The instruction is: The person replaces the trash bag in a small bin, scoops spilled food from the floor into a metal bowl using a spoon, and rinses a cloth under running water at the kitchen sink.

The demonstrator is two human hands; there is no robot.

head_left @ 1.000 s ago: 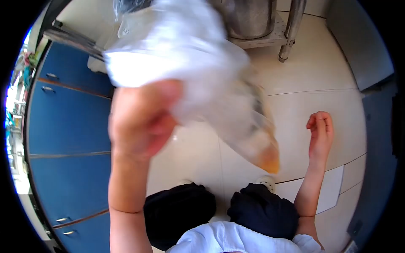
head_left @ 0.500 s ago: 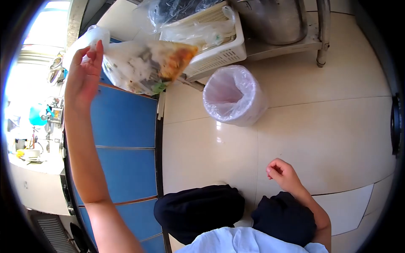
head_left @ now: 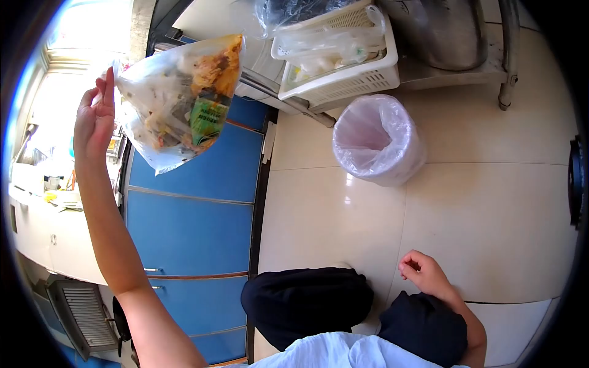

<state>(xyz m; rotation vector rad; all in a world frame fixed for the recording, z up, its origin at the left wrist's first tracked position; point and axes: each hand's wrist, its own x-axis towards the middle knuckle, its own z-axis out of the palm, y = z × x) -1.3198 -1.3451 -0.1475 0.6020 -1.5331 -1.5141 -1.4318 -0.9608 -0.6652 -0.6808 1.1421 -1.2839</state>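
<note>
My left hand (head_left: 97, 119) is raised at the upper left, closed on the gathered top of a clear plastic garbage bag (head_left: 178, 98). Mixed waste fills the bag, with orange food scraps and a green wrapper showing through the film. It hangs in front of the blue cabinet doors. My right hand (head_left: 424, 273) is curled in a loose fist over my right knee, with nothing visible in it. On the floor ahead stands a round trash bin (head_left: 380, 141) lined with a thin, pale pinkish bag, its mouth open and nothing seen inside.
A white plastic basket (head_left: 343, 83) with clear bags sits on a low metal rack (head_left: 438, 81), beside a large steel pot (head_left: 451, 37). Blue cabinets (head_left: 190, 233) run along the left. Tiled floor (head_left: 325, 227) lies around the bin.
My left hand has moved a little left with the garbage bag, which has swung round to show its green wrapper more fully. The view has shifted; my right hand keeps its curl.
</note>
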